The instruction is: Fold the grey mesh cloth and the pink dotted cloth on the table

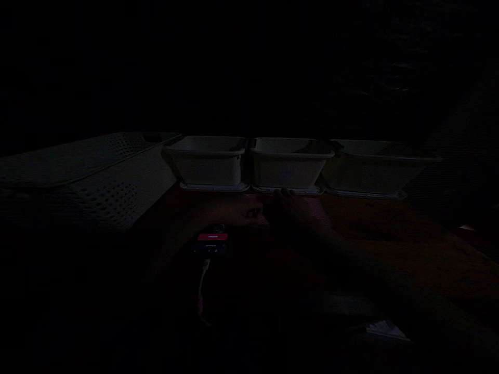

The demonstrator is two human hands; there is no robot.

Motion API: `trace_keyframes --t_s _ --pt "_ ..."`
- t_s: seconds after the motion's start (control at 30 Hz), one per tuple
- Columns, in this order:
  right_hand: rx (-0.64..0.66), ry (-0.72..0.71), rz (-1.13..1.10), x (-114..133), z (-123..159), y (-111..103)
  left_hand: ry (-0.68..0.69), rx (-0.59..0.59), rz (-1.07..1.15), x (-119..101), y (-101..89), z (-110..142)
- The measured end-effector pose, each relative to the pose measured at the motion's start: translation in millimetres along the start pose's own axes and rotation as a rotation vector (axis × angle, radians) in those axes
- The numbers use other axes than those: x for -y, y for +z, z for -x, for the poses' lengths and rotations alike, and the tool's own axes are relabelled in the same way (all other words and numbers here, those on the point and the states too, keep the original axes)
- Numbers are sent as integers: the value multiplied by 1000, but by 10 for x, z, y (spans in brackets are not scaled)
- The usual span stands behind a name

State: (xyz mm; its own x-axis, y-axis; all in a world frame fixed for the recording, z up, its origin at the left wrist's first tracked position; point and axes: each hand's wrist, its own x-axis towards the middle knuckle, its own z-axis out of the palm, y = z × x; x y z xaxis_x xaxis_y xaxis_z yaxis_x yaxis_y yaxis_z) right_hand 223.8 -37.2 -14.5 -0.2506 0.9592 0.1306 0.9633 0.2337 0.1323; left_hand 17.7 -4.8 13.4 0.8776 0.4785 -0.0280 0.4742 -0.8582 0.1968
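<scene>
Ahead of hands [291, 206]: three bins [286, 172] | left: basket [158, 179] | right: tabletop [393, 234] passable

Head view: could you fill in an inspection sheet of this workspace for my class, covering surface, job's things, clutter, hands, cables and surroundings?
Surface: reddish-brown flat tabletop, very dimly lit.
Job's things: pink flat material by the hands; its type is unclear.
Clutter: dark rectangular phone with lit screen; pale flat item, lower right, unidentifiable.
Hands: left hand and right hand close together; too dark to judge either grip.
Cables: thin white cable at the phone's near end; its other end is lost in darkness.
Surroundings: three pale rectangular tubs in a row; pale perforated basket at left; background black.
</scene>
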Motion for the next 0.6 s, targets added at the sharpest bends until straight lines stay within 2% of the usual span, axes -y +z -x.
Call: trace_keyframes --t_s 0.43,0.6 --pt "58 33 104 -45 53 1 -24 22 -18 -112 -71 17" --pt "48 19 124 -58 76 -16 5 20 5 -99 -70 12"
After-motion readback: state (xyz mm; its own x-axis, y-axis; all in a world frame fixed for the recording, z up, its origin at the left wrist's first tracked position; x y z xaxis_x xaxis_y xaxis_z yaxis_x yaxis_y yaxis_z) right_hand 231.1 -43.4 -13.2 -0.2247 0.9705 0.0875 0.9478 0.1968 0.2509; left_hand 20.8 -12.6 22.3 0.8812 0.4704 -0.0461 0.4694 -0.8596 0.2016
